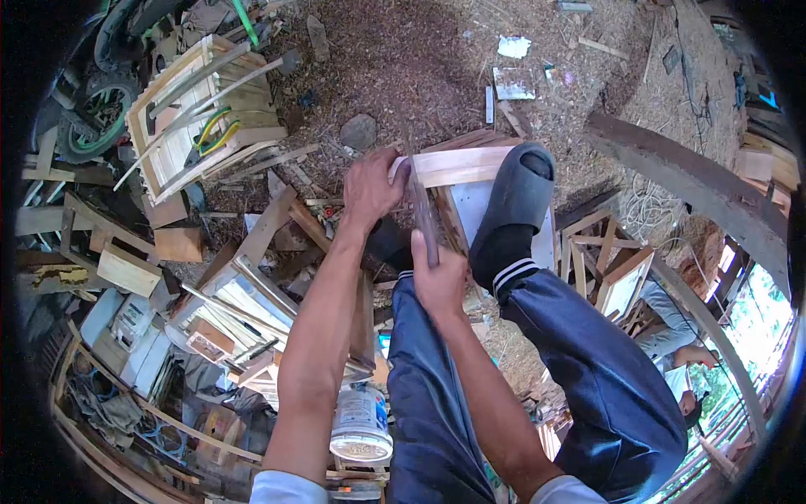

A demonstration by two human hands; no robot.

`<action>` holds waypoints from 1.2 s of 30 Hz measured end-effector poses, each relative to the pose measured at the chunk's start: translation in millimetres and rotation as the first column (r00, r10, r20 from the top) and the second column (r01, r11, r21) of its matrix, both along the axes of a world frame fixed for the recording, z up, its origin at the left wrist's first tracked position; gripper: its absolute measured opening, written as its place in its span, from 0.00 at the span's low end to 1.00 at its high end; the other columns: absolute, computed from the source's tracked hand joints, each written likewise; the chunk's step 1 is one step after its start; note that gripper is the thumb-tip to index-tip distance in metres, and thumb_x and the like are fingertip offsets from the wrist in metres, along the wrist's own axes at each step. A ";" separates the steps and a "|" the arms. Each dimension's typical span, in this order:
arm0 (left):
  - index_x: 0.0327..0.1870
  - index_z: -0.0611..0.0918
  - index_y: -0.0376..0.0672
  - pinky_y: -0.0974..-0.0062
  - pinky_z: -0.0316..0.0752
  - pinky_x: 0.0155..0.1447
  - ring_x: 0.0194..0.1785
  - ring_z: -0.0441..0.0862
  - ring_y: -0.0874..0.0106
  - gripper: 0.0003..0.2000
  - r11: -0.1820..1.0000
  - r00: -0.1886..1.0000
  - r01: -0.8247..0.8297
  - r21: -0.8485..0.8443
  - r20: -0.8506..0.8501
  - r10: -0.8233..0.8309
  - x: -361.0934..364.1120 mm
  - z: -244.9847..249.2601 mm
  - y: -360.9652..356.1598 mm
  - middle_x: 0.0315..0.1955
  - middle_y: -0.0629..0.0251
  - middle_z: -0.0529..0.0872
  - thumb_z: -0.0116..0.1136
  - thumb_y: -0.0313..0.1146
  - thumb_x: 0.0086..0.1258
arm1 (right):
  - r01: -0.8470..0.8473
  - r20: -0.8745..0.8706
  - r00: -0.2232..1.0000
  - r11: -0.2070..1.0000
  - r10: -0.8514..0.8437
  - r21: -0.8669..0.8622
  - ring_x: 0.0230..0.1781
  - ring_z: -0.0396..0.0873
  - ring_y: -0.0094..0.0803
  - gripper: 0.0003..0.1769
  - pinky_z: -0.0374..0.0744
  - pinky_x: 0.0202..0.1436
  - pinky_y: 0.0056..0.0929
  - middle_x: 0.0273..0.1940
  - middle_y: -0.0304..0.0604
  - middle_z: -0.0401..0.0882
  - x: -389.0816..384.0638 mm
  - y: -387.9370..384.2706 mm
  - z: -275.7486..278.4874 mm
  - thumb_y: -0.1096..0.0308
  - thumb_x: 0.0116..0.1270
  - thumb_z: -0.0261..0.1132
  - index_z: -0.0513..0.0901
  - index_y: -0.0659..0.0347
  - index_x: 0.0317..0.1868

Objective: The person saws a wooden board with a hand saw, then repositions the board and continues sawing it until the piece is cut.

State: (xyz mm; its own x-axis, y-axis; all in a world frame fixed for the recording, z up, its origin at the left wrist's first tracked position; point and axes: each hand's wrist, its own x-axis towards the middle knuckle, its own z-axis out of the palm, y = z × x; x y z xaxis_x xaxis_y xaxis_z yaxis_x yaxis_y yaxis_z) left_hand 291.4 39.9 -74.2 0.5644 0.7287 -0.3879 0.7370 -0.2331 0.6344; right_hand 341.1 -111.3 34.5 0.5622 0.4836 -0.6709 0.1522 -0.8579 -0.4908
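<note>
My right hand point(440, 284) is wrapped round the handle of a handsaw point(418, 189), whose narrow blade shows nearly edge-on and blurred, pointing away from me. The blade crosses the left end of a pale wooden board point(466, 165). My left hand point(374, 189) grips that end of the board, just left of the blade, its thumb close to it. A grey slipper point(522, 181) on my right foot presses on the board's right part. Beneath the board is a white-topped piece point(474, 210) with a wooden edge. My left foot is mostly hidden behind my arms.
A stack of wooden frames point(210, 109) with tools on it stands at the upper left. Wood offcuts and a white bucket point(361, 424) lie left of my legs. A thick beam point(688, 172) spans the right. Another person point(676, 370) is at the far right. Sawdust covers the ground.
</note>
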 end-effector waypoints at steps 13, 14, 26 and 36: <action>0.36 0.79 0.39 0.56 0.73 0.46 0.41 0.80 0.51 0.13 0.999 0.999 -0.031 0.036 0.041 0.029 2.7 -3.4 -0.9 0.33 0.50 0.82 0.54 0.42 0.63 | -0.053 -0.083 0.996 0.994 0.045 -0.099 0.29 0.77 0.45 0.20 0.74 0.31 0.40 0.26 0.56 0.75 9.4 5.2 9.6 0.55 0.69 0.58 0.81 0.68 0.36; 0.36 0.79 0.39 0.56 0.73 0.45 0.41 0.80 0.51 0.14 0.998 0.998 -0.032 0.052 0.060 0.029 -0.5 -5.1 -2.1 0.32 0.50 0.82 0.54 0.42 0.63 | -0.033 -0.011 0.999 0.999 0.033 -0.021 0.21 0.73 0.35 0.21 0.71 0.26 0.38 0.19 0.52 0.70 5.7 3.3 7.0 0.55 0.69 0.58 0.80 0.68 0.31; 0.36 0.80 0.39 0.56 0.73 0.46 0.42 0.80 0.50 0.14 0.999 0.998 -0.041 0.022 0.057 0.040 3.2 -4.4 -2.2 0.34 0.48 0.83 0.55 0.42 0.63 | 0.040 -0.053 0.998 0.999 -0.041 -0.016 0.24 0.79 0.54 0.23 0.74 0.28 0.44 0.20 0.60 0.74 0.5 0.4 11.4 0.54 0.69 0.58 0.81 0.68 0.27; 0.38 0.81 0.39 0.55 0.74 0.46 0.41 0.81 0.50 0.14 0.997 0.998 -0.050 0.060 0.031 0.048 4.3 -5.1 -4.5 0.35 0.50 0.83 0.55 0.42 0.63 | 0.016 -0.002 1.000 0.998 -0.016 0.056 0.29 0.75 0.36 0.20 0.73 0.32 0.36 0.26 0.52 0.73 -9.4 -33.7 24.9 0.55 0.70 0.57 0.80 0.67 0.35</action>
